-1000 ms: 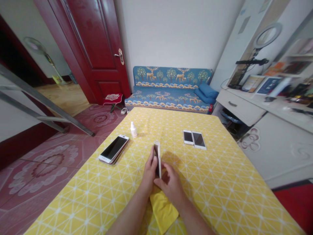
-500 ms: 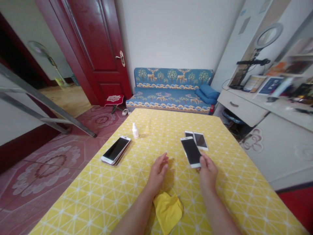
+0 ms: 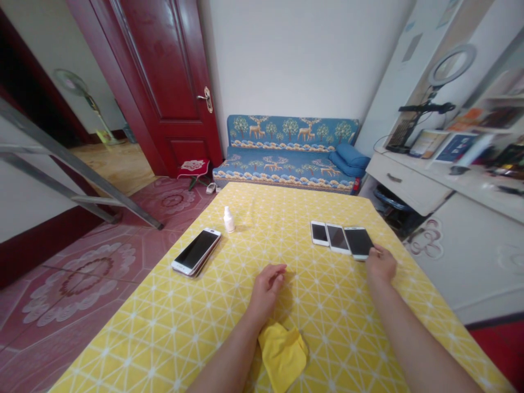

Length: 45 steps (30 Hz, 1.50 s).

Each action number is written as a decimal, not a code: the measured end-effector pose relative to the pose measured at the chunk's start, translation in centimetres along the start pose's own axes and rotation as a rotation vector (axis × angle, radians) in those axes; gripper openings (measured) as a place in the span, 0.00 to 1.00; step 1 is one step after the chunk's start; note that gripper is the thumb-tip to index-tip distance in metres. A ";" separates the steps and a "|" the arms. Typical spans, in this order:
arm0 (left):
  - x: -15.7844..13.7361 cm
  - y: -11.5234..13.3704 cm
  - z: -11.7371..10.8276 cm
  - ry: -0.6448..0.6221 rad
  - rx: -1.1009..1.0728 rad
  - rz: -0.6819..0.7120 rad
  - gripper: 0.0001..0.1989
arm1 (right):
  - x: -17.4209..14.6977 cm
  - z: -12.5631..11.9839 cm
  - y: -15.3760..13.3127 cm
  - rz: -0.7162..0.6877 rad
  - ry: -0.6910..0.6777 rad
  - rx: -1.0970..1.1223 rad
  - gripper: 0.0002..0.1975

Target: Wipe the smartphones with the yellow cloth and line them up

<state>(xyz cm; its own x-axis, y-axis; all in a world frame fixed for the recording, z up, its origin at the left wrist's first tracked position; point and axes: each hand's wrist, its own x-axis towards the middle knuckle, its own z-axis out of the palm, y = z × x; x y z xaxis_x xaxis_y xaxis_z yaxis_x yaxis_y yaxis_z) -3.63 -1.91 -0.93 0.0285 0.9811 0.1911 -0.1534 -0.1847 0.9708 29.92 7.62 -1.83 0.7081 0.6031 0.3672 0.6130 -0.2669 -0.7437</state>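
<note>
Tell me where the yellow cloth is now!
In the head view, the yellow cloth lies near the bottom, just right of centre, on the patterned tablecloth, below the left hand.

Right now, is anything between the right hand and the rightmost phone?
Nothing visible: the right hand touches the rightmost phone at its near right corner. The middle phone lies left of it.

There is room to pass over the middle of the tabletop (image 3: 272, 224), between the bottle (image 3: 229, 221) and the row of phones (image 3: 338, 238); nearer in, the left hand (image 3: 267, 288) and cloth (image 3: 283, 357) stand in the way.
</note>
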 end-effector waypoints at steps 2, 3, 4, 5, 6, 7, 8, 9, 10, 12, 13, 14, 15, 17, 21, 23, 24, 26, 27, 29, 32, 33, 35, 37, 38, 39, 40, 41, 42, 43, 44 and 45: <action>0.0 0.1 0.0 0.000 0.009 -0.007 0.12 | 0.0 0.1 -0.1 0.057 -0.002 -0.031 0.23; 0.0 0.1 0.0 -0.002 0.017 -0.010 0.12 | 0.1 0.0 -0.1 0.071 -0.009 -0.043 0.22; 0.0 0.1 0.0 -0.006 0.027 -0.012 0.12 | 0.2 -0.2 -0.2 0.069 -0.025 -0.052 0.21; 0.0 0.2 -0.1 -0.010 0.041 -0.012 0.12 | 0.3 -0.4 -0.3 0.064 -0.042 -0.061 0.20; 0.0 0.2 -0.1 -0.012 0.055 -0.012 0.12 | 0.4 -0.7 -0.5 0.057 -0.057 -0.071 0.19; 0.0 0.1 -0.1 -0.012 0.066 -0.012 0.12 | 0.4 -0.9 -0.7 0.053 -0.071 -0.080 0.19; 0.0 0.1 -0.1 -0.013 0.065 -0.014 0.12 | 0.4 -1.2 -0.9 0.049 -0.083 -0.088 0.18; 0.0 0.0 -0.2 -0.012 0.051 -0.018 0.12 | 0.3 -1.4 -1.2 0.042 -0.092 -0.091 0.18; 0.1 -0.1 -0.2 -0.011 0.025 -0.023 0.11 | 0.0 -1.6 -1.7 0.030 -0.099 -0.087 0.18; 0.1 -0.2 -0.1 -0.008 -0.041 -0.039 0.11 | -1.1 -1.8 -2.9 -0.017 -0.111 -0.057 0.20; 0.1 -0.3 -0.1 -0.004 -0.066 -0.050 0.11 | -2.0 -1.8 -3.7 -0.052 -0.123 -0.029 0.21; 0.1 -0.3 0.0 0.002 -0.082 -0.061 0.12 | -3.2 -1.7 -4.7 -0.093 -0.144 0.006 0.21; 0.1 -0.2 0.0 0.011 -0.089 -0.071 0.12 | -4.5 -1.7 -5.7 -0.135 -0.185 0.046 0.21; 0.1 -0.1 0.1 0.029 -0.095 -0.086 0.13 | -7.7 -2.0 -8.0 -0.210 -0.341 0.126 0.16; 0.1 0.2 -0.1 0.065 -0.116 -0.116 0.13 | -14.3 -4.1 -12.0 -0.344 -1.111 0.281 0.13; 0.2 0.2 -0.2 0.086 -0.129 -0.128 0.14 | -16.7 -5.6 -13.0 -0.424 -1.308 0.256 0.07; 0.2 0.2 -0.3 0.096 -0.138 -0.135 0.14 | -17.6 -6.2 -13.2 -0.459 -1.311 0.221 0.05; 0.2 0.1 -0.3 0.116 -0.171 -0.155 0.14 | -18.9 -7.2 -13.3 -0.535 -1.263 0.176 0.09; 0.2 0.2 -0.3 0.125 -0.193 -0.166 0.14 | -19.3 -7.6 -13.2 -0.568 -1.239 0.169 0.09; 0.2 0.4 -0.2 0.136 -0.243 -0.183 0.15 | -19.8 -7.8 -13.0 -0.607 -1.230 0.167 0.07; 0.4 0.9 -0.4 0.156 -0.374 -0.212 0.17 | -19.8 -7.5 -12.8 -0.489 -1.308 0.222 0.06; 0.5 1.0 -0.6 0.174 -0.439 -0.223 0.18 | -19.6 -7.3 -12.8 -0.385 -1.348 0.288 0.05; 0.7 1.3 -0.9 0.226 -0.564 -0.233 0.19 | -19.2 -6.8 -12.6 -0.105 -1.384 0.506 0.02; 0.8 1.4 -1.2 0.263 -0.629 -0.228 0.20 | -18.7 -6.2 -12.2 0.166 -1.324 0.739 0.07; 0.8 1.4 -1.2 0.262 -0.633 -0.226 0.21 | -18.4 -5.9 -11.9 0.262 -1.262 0.836 0.09; 0.8 1.4 -1.2 0.247 -0.616 -0.225 0.22 | -18.3 -5.6 -11.5 0.326 -1.192 0.912 0.12; 0.6 1.4 -1.1 0.222 -0.581 -0.225 0.23 | -18.1 -5.3 -11.2 0.365 -1.129 0.966 0.13; 0.5 1.4 -0.9 0.192 -0.533 -0.225 0.24 | -18.1 -5.0 -10.8 0.388 -1.077 1.005 0.15; 0.3 1.4 -0.8 0.152 -0.471 -0.225 0.23 | -18.1 -4.7 -10.5 0.398 -1.039 1.032 0.15; 0.1 1.5 -0.6 0.105 -0.401 -0.222 0.22 | -18.1 -4.5 -10.3 0.395 -1.015 1.049 0.16; 0.0 1.6 -0.5 0.052 -0.328 -0.211 0.21 | -18.2 -4.4 -10.2 0.376 -1.008 1.047 0.16; -0.1 1.6 -0.4 -0.001 -0.261 -0.192 0.20 | -18.3 -4.3 -10.2 0.341 -1.008 1.031 0.15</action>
<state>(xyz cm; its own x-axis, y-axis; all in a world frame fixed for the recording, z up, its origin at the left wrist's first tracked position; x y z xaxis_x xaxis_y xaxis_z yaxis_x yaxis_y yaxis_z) -4.26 -2.32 0.57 0.0825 0.9966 0.0082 -0.3931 0.0250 0.9192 12.22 -3.96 1.43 -0.0370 0.9927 -0.1150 -0.3478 -0.1207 -0.9298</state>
